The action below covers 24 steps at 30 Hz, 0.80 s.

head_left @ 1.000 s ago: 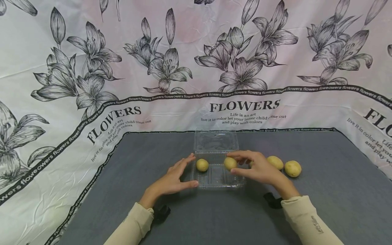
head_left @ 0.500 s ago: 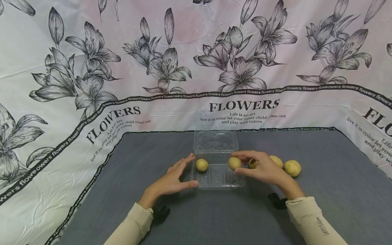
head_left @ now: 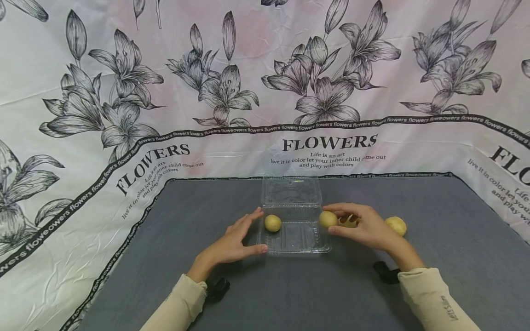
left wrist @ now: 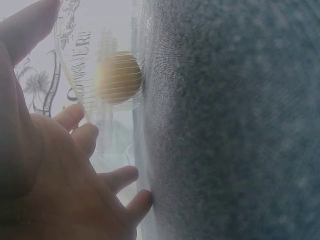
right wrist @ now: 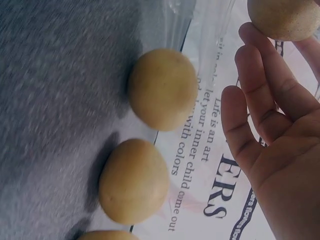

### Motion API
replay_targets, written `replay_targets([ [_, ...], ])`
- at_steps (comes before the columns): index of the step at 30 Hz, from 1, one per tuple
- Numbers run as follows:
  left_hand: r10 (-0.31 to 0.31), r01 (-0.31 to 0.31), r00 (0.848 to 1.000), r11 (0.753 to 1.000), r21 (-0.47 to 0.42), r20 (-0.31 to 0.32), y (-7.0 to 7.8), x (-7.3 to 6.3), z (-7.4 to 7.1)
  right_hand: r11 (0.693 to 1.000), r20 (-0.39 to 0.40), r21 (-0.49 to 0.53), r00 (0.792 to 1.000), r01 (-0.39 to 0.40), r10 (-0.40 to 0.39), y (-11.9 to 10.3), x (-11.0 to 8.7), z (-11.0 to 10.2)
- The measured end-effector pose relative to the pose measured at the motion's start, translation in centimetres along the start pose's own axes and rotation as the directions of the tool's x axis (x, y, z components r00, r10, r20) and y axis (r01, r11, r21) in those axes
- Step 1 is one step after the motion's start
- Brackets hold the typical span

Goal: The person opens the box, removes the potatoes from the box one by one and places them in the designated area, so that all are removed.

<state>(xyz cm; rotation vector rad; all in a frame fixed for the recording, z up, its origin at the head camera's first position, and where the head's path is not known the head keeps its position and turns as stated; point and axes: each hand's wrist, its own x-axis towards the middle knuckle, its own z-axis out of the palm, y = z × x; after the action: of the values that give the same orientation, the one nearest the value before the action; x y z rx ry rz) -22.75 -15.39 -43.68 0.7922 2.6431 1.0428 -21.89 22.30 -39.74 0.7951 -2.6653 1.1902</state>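
My right hand (head_left: 368,227) pinches a round yellow potato (head_left: 328,219) between thumb and fingertips, over the right side of the clear plastic container (head_left: 296,243). In the right wrist view, this potato (right wrist: 284,17) appears at the top right, raised off the table. Another potato (head_left: 273,223) lies in the left part of the container. My left hand (head_left: 229,246) is spread along the container's left side, thumb near the front corner and fingers near the back. Through the clear wall, the left wrist view shows the potato inside (left wrist: 120,77).
Right of the container, loose potatoes stand in a row on the grey table (head_left: 290,294); one potato (head_left: 396,226) shows beyond my right wrist, others are partly hidden by the hand. The container's lid (head_left: 291,191) is hinged back. A floral cloth (head_left: 232,151) hangs behind.
My right hand has moved steadily to the right with the pinched potato, from above the container's inside to its right edge. The left hand keeps its place.
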Motion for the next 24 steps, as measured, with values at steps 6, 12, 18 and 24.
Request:
replay_targets([
  [6, 0.001, -0.001, 1.000, 1.000, 0.002, 0.002, 0.1, 0.0, 0.0, 1.000, -0.004, 0.005, 1.000, -0.012, 0.012, 0.3, -0.7, -0.6],
  [12, -0.012, 0.012, 1.000, 1.000, 0.007, 0.006, 0.1, -0.1, 0.0, 0.999, -0.010, -0.027, 1.000, -0.017, 0.017, 0.9, -1.2, -1.0],
  [18, -0.020, 0.020, 1.000, 1.000, 0.006, 0.008, 0.2, -0.1, 0.0, 0.999, -0.003, -0.031, 0.999, -0.032, 0.032, 1.0, -1.5, -1.3],
  [24, -0.014, 0.014, 1.000, 1.000, 0.010, 0.003, 0.2, 0.0, 0.0, 0.999, -0.003, -0.029, 0.999, -0.036, 0.036, 1.3, -2.0, -1.7],
])
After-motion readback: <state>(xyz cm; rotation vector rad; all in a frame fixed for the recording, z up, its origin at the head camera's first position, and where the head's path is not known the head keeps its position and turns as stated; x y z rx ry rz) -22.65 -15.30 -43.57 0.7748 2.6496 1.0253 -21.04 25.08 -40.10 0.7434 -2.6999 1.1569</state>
